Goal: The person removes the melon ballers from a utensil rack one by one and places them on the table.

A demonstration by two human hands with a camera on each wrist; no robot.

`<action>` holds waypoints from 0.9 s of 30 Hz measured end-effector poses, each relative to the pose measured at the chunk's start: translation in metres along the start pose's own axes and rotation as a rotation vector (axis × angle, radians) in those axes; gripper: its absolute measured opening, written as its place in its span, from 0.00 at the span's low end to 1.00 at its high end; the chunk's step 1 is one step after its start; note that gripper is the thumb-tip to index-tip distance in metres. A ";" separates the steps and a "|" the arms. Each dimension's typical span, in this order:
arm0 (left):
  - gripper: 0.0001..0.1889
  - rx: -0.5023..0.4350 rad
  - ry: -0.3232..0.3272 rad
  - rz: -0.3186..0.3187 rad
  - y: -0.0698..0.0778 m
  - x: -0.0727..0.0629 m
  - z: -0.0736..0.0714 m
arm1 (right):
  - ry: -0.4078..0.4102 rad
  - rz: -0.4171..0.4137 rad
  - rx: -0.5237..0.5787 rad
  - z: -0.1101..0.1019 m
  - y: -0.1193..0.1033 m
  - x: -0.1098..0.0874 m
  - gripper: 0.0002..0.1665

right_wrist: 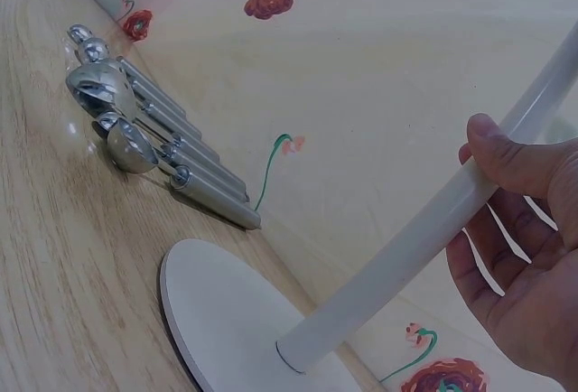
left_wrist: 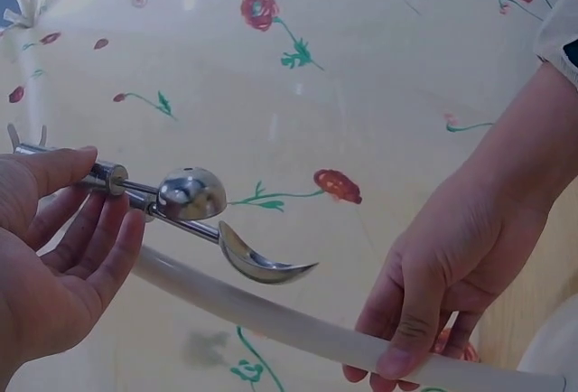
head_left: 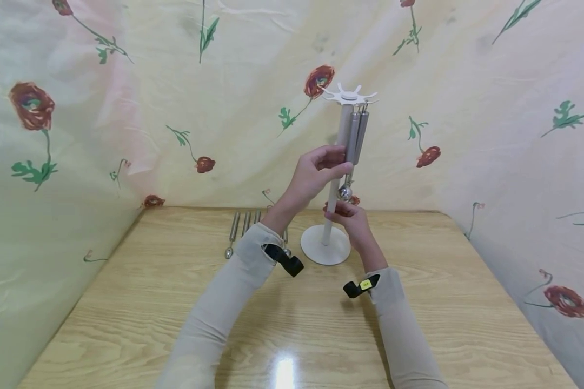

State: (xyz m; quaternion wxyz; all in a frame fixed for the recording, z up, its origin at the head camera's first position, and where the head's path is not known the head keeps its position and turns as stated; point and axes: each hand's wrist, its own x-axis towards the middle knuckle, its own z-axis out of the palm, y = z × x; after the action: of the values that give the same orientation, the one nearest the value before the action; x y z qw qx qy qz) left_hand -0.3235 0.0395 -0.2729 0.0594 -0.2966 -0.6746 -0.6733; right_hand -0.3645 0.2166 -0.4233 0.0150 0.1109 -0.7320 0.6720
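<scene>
A white stand has a pole [head_left: 336, 190], a round base [head_left: 316, 251] and a spoked hook top [head_left: 349, 97]. Two steel-handled utensils hang from its right side. Near the pole, my left hand [head_left: 316, 170] pinches the handle of a metal scoop [left_wrist: 191, 195] between thumb and fingers. Close beside that scoop is a utensil with a pointed, curved bowl [left_wrist: 262, 261]. Lower down, my right hand [head_left: 354, 224] grips the pole, thumb on one side and fingers behind, as the right wrist view [right_wrist: 528, 229] also shows. The pole leans slightly.
Several steel utensils [right_wrist: 212, 189] lie side by side on the wooden table [head_left: 175, 302], left of the stand, partly hidden by my left forearm in the head view. A floral cloth [head_left: 253, 108] hangs behind the table and along both sides.
</scene>
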 end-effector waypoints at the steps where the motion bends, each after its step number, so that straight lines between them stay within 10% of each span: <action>1: 0.23 -0.002 0.002 0.002 0.000 0.000 0.000 | 0.000 0.000 0.001 0.000 0.000 0.000 0.25; 27: 0.21 -0.020 0.019 0.057 0.003 0.002 0.002 | 0.007 -0.013 0.005 0.002 -0.002 -0.002 0.24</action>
State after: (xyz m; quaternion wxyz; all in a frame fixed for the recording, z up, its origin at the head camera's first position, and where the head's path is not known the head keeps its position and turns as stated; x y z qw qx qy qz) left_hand -0.3234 0.0420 -0.2697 0.0822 -0.3099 -0.6585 -0.6809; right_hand -0.3625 0.2150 -0.4222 0.0217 0.1131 -0.7296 0.6742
